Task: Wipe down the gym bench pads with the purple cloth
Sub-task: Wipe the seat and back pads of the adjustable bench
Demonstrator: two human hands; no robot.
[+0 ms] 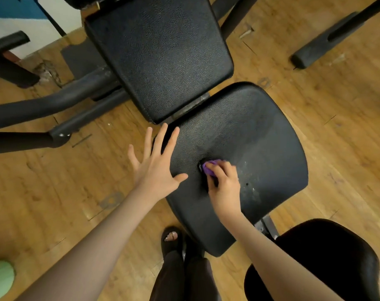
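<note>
The black seat pad [260, 135] of the gym bench fills the middle of the view, with the black back pad [158, 53] beyond it. My right hand [225, 185] grips a bunched purple cloth [209, 168] and presses it on the seat pad near its centre; most of the cloth is hidden under the fingers. My left hand [156, 164] is spread flat with straight fingers over the seat pad's left edge, holding nothing.
Black frame tubes [54, 105] run across the wooden floor [54, 192] at the left. A foam-covered bar [328, 40] lies at the upper right. A round black pad [328, 257] sits at the lower right. My sandalled foot [171, 237] stands beside the seat's near end.
</note>
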